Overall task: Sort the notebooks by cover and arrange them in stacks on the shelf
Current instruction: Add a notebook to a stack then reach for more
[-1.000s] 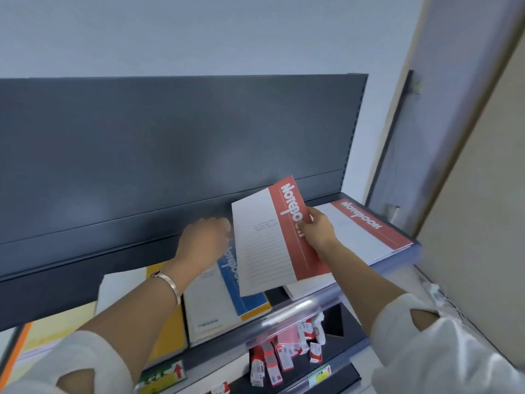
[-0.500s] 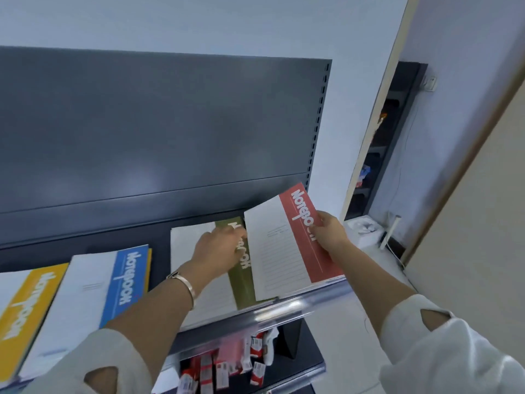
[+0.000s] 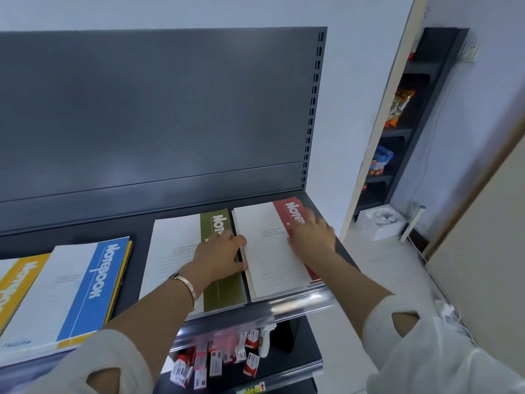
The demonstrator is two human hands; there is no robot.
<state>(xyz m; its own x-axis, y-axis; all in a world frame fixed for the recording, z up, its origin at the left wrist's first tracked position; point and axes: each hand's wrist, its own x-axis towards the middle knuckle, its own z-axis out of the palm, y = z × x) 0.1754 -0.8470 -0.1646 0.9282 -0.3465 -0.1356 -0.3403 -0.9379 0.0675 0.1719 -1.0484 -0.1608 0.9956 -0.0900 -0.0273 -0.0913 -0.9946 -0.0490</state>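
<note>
Likely slippery, the red stack [image 3: 270, 260] wants squaring by its edges: right hand [image 3: 311, 234] flat on top, left hand [image 3: 218, 257] pressing its side.

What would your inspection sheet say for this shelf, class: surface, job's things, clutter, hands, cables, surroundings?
Surface: dark shelf, shiny front rail.
Job's things: red notebook stack far right; green notebook beside it; blue notebook, yellow notebook left.
Clutter: small boxes jumbled on lower shelf.
Hands: left hand on green notebook, touching red stack's edge; right hand flat on red cover.
Cables: white cable on floor, right.
Surroundings: side rack with snack packs.
</note>
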